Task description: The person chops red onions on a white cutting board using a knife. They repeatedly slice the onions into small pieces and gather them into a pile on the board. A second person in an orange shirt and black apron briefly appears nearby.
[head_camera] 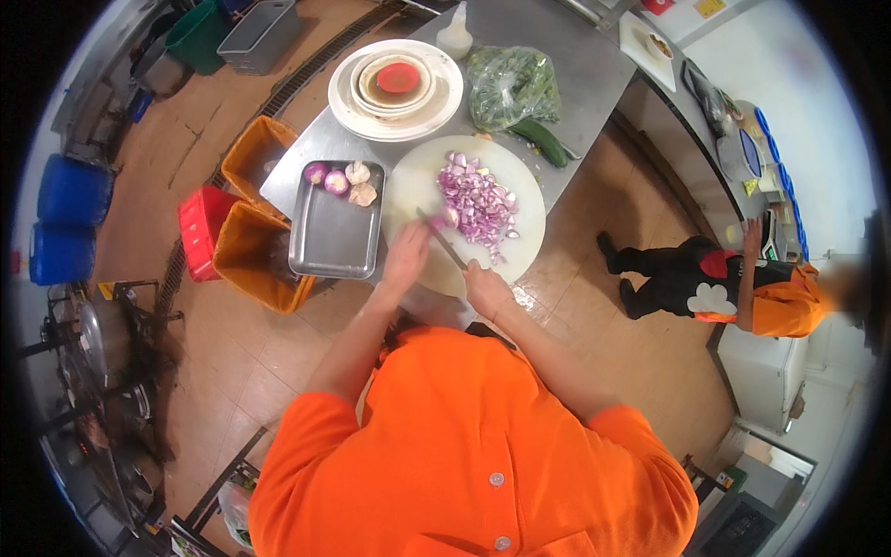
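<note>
My right hand grips the handle of a kitchen knife. Its blade slants up and left over a round white cutting board. At the left side of the blade, the fingers of my left hand hold a blurred piece of red onion against the board. Another onion piece lies just right of it. Chopped red onion forms a heap on the right half of the board. To the left, a steel tray carries two whole red onions and several pale bulbs, apparently garlic.
Beyond the board are stacked white plates and bowls, a squeeze bottle, a plastic bag of greens and a cucumber. Orange-lined bins stand beside the steel table. Another person stands at a right-hand counter.
</note>
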Motion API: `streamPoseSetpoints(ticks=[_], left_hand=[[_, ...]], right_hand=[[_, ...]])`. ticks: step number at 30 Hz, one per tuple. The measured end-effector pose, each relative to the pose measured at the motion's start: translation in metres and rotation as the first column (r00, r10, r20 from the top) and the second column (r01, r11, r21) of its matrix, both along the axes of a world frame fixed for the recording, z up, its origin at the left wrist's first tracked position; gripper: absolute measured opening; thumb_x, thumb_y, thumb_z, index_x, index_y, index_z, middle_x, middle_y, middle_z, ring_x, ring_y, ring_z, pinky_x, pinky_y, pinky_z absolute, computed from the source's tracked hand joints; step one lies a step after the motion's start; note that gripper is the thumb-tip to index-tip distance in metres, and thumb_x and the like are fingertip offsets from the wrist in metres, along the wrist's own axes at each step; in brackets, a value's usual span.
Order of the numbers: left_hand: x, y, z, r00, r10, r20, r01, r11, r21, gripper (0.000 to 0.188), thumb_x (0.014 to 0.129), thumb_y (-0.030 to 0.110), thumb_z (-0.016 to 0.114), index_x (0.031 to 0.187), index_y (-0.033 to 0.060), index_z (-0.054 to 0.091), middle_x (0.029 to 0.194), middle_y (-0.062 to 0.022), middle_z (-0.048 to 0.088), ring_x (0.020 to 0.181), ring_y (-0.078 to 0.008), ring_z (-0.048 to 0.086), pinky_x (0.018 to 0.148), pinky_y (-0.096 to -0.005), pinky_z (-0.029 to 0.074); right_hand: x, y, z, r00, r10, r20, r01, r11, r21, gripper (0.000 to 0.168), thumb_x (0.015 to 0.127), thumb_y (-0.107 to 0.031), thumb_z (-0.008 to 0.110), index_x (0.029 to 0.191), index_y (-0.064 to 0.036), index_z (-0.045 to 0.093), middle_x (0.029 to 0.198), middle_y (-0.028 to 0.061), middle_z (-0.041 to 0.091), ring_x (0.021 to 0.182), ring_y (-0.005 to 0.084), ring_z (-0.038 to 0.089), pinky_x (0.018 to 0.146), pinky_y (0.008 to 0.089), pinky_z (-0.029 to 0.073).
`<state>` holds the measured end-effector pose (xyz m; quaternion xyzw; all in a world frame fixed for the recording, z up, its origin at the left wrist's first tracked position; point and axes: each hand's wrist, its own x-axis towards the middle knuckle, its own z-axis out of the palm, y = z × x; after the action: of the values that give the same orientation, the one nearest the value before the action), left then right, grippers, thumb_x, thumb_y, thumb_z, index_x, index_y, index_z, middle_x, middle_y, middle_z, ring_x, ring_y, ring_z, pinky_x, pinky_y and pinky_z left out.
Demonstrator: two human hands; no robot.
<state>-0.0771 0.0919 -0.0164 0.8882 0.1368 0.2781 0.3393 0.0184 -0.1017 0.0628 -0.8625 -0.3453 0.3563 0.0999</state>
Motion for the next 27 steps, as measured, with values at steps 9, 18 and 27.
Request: streamPoseSetpoints(ticks=[9,18,27], left_hand=[[-0.003,-0.002,-0.003,1.000,0.019,0.022,-0.019,1.000,-0.006,0.023,0.093,-0.001,0.070,0.116,-0.0001,0.065,0.118,-0.0177,0.066,0.109,-0.0408,0.062,0.093,-0.0490,0.053],[-0.002,-0.003,-0.009,1.000,0.010,-0.009,-0.010,0.998,0.060,0.027,0.091,-0.005,0.068,0.117,-0.0010,0.063,0.118,-0.0198,0.064,0.109,-0.0427,0.060,0.094,-0.0497,0.052],[0.000,-0.003,-0.005,1.000,-0.004,-0.017,0.005,0.999,0.044,0.023,0.093,-0.003,0.068,0.115,-0.0009,0.064,0.118,-0.0194,0.064,0.109,-0.0414,0.060,0.095,-0.0497,0.051]], right_hand=[[-0.014,-0.063,0.000,0.999,-0.026,-0.041,0.026,1.000,0.011,0.028,0.111,-0.023,0.043,0.114,0.004,0.049,0.088,0.0353,0.070,0.090,0.0546,0.070,0.081,0.0635,0.054],[0.003,-0.004,-0.009,0.997,0.034,0.064,-0.040,0.995,0.090,0.028,0.112,-0.026,0.042,0.112,0.002,0.048,0.082,0.0309,0.071,0.082,0.0530,0.070,0.075,0.0625,0.055],[0.003,-0.015,-0.022,0.998,0.064,0.015,-0.065,0.997,0.034,0.028,0.112,-0.024,0.043,0.113,0.003,0.048,0.084,0.0310,0.071,0.083,0.0516,0.071,0.077,0.0612,0.056]])
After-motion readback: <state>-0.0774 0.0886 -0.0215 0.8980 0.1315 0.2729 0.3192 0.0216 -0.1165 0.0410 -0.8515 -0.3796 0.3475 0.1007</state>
